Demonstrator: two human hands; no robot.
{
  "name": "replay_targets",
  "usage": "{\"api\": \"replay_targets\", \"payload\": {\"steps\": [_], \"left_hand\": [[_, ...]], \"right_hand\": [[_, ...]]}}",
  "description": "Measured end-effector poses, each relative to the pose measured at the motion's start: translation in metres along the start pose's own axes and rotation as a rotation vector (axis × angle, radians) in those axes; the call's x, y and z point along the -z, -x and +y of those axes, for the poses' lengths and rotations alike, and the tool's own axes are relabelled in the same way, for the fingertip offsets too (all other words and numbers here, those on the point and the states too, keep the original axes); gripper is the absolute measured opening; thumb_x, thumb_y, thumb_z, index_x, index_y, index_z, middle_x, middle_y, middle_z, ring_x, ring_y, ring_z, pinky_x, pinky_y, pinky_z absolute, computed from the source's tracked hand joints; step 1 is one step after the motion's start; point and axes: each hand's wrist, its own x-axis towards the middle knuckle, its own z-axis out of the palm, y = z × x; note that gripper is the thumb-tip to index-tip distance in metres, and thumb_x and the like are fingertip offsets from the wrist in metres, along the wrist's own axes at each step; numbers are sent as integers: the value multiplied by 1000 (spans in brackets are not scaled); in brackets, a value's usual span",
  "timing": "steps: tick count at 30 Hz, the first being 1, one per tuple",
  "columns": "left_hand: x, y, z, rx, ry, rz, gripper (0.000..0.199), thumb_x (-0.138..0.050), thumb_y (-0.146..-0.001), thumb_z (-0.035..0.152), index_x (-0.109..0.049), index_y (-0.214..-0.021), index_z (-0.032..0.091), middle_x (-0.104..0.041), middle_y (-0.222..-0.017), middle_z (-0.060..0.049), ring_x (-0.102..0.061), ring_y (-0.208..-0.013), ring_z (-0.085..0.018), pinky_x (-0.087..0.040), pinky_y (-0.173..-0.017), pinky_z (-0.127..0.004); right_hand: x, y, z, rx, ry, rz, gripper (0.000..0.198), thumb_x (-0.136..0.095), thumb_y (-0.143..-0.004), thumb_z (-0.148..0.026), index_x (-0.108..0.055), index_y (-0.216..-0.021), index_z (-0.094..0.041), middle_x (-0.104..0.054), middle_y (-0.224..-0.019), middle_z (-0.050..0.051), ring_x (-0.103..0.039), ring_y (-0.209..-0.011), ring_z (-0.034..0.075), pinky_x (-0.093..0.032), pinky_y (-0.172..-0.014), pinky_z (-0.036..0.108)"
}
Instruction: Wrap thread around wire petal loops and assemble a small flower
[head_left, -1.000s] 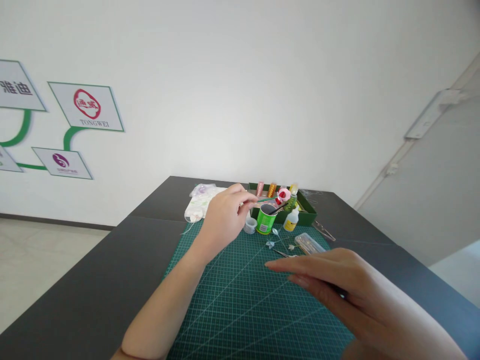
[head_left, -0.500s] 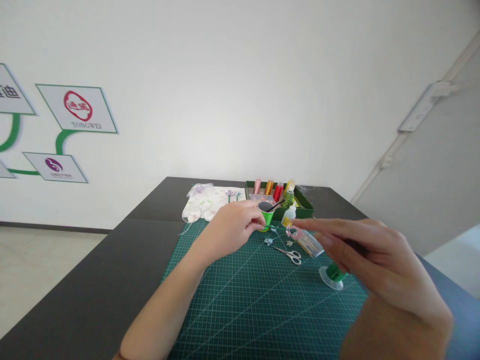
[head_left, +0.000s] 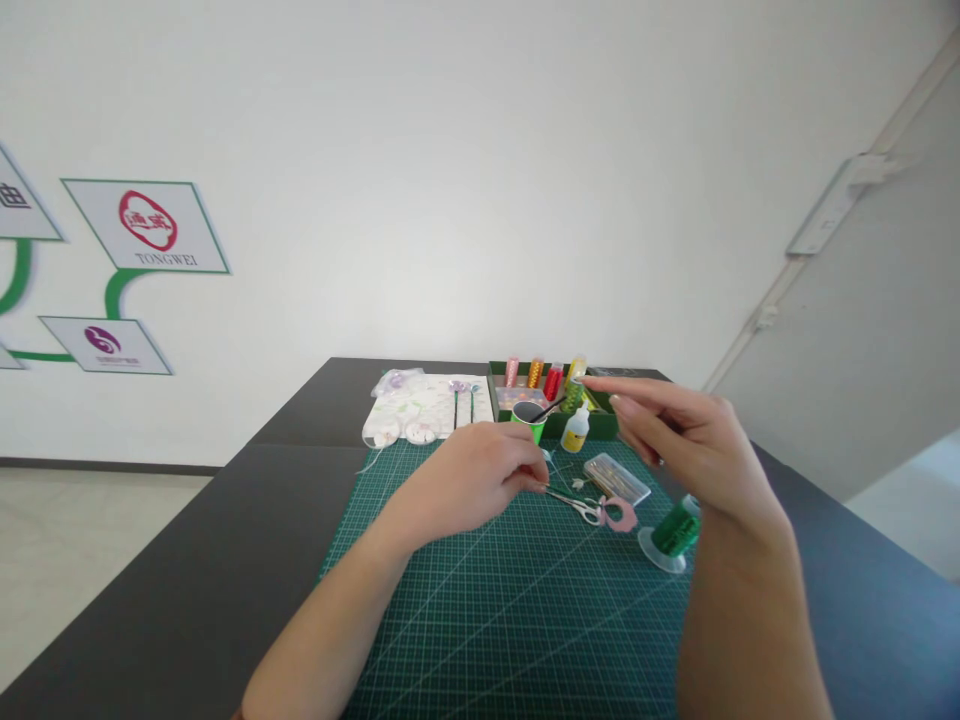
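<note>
My left hand (head_left: 480, 475) is closed, thumb and fingers pinching a thin green stem (head_left: 566, 493) above the cutting mat. At the stem's right end is a pink petal-shaped loop (head_left: 620, 515), just over the white-handled scissors (head_left: 583, 508). My right hand (head_left: 679, 430) is raised to the right, apart from the stem. Its index finger points left, the thumb lies a little below, and the other fingers curl in, partly hidden. No held thing shows in it. Below it stands a spool of green thread (head_left: 677, 527).
The green cutting mat (head_left: 480, 620) covers the table's middle. Further back are a clear case (head_left: 619, 480), a glue bottle (head_left: 576, 428), a green cup (head_left: 529, 418) with a dark stick, and a box (head_left: 607, 425) of thread spools. Finished stems (head_left: 455, 400) lie on white paper (head_left: 420, 405).
The pink loop has moved right and down, away from my right fingertips. My right hand has risen and drawn back; my left hand has shifted slightly right and lower, still pinching the stem.
</note>
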Motion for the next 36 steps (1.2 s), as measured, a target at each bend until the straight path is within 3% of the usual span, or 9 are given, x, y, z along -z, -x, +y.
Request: {"api": "replay_targets", "payload": {"steps": [13, 23, 25, 30, 36], "left_hand": [[6, 2, 6, -49, 134, 36, 17, -65, -96, 13, -75, -84, 21, -72, -86, -2, -67, -82, -16, -52, -77, -32], [12, 5, 6, -7, 146, 278, 10, -73, -93, 17, -73, -84, 22, -72, -85, 0, -66, -80, -14, -50, -75, -29], [13, 5, 5, 13, 143, 331, 10, -73, -93, 18, -73, -84, 22, -71, -83, 0, -64, -77, -14, -49, -72, -28], [17, 5, 0, 20, 94, 453, 10, -71, -94, 19, -74, -84, 21, -67, -77, 0, -58, -69, -12, -45, -67, -27], [19, 5, -2, 33, 72, 530, 10, -71, -93, 18, -74, -84, 20, -68, -78, 0, -53, -63, -10, -43, -61, -26]], "right_hand": [[-17, -16, 17, -66, -1, -81, 38, -55, -100, -36, -77, -126, -18, -41, -51, -6, -32, -47, 10, -22, -46, 25], [-26, -22, 33, -150, 66, -340, 38, -53, -98, -36, -79, -121, -20, -40, -51, -6, -28, -48, 10, -20, -46, 24], [-27, -23, 32, -127, 60, -368, 37, -53, -96, -33, -80, -119, -21, -43, -51, -5, -32, -48, 11, -23, -46, 23], [-30, -23, 24, -58, 102, -401, 33, -57, -91, -29, -82, -110, -20, -69, -71, 4, -55, -62, 16, -40, -52, 25], [-32, -18, 19, -78, 226, -521, 42, -47, -102, -37, -80, -121, -21, -51, -56, -2, -36, -49, 12, -29, -47, 24]]}}
